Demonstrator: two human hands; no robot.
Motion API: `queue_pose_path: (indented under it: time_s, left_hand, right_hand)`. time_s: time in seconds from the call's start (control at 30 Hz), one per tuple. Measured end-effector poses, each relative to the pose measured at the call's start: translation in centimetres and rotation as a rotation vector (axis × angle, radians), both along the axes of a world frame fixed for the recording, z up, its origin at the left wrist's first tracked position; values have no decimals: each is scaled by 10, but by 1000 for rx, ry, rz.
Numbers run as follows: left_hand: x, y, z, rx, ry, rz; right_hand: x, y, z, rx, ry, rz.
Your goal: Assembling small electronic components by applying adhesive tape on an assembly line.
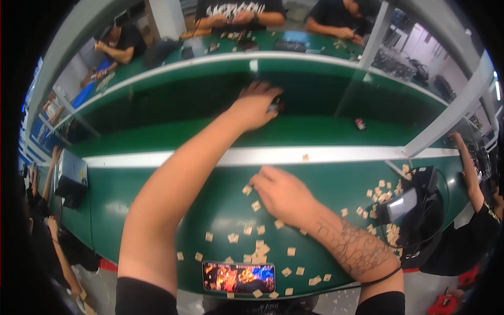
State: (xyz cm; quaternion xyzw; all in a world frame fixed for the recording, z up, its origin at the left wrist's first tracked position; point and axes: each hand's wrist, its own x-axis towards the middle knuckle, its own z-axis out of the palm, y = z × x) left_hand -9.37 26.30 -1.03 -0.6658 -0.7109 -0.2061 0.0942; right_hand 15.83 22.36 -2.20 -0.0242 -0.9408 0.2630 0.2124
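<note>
My left hand (256, 106) reaches far over the white rail onto the green surface behind it. Its fingers are slightly blurred and curl round a small dark object (275, 105), whose kind I cannot make out. Nearer to me, my right hand (282, 195) hovers low over the green table, its fingers bent together. At its thumb and fingertip is a small beige square piece (247, 189) with a dark mark. Another beige square (255, 205) lies just below those fingertips. More such squares (259, 248) are scattered between my forearms.
A phone (239, 276) playing a video lies at the near edge. The white rail (121, 159) crosses the table. At right stand a dark device (401, 205) with a cable and piled squares. A small red-and-white item (360, 124) lies beyond the rail. Other people work around.
</note>
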Motion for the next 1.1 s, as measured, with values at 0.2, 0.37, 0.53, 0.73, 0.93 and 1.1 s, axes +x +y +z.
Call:
queue_pose_path:
  time_s: [0.2, 0.37, 0.53, 0.73, 0.93, 1.1]
  left_hand:
    - [12, 34, 4, -249, 68, -37]
    - [55, -69, 8, -9, -118, -322]
    - [85, -174, -4, -142, -234, -358]
    - [97, -229, 15, -163, -346, -154]
    - [79, -234, 7, -174, -389, -216]
    - [72, -240, -5, -212, -464, -218]
  right_hand:
    - [-1, 6, 6, -14, 81, 23]
    - [8, 1, 9, -51, 469, 67]
    - [7, -21, 17, -193, 556, 96]
    - [4, -13, 19, -231, 258, 72]
    - [1, -11, 21, -344, -110, 284]
    - [2, -26, 32, -266, -279, 259]
